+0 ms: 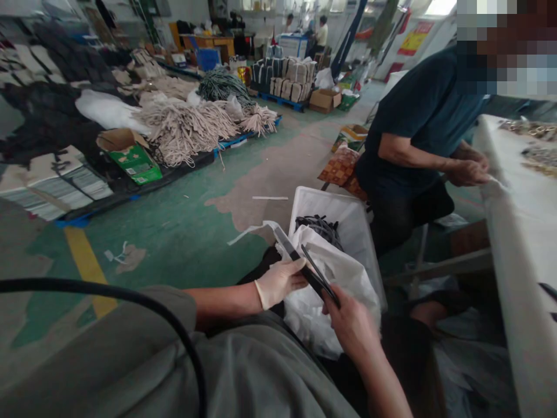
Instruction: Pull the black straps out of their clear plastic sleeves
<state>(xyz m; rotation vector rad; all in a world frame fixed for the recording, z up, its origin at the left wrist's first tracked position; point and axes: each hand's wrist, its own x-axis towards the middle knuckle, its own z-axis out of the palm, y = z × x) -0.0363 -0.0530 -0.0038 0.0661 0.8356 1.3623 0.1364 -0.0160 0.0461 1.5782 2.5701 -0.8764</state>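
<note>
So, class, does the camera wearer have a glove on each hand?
No: the left hand wears a pale glove, but the right hand is bare.

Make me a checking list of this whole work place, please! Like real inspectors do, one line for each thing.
Surface: green floor with worn patches; pale table at the right.
Job's things: dark strip held above a white bag; pale ribbon at its far end; dark loops in a white bin.
Clutter: white scrap on the floor.
Hands: gloved left hand and bare right hand both grip the strip.
Cables: black cord curving at lower left; what it connects to is out of view.
Surroundings: seated co-worker at the table; beige cords piled beyond.
</note>
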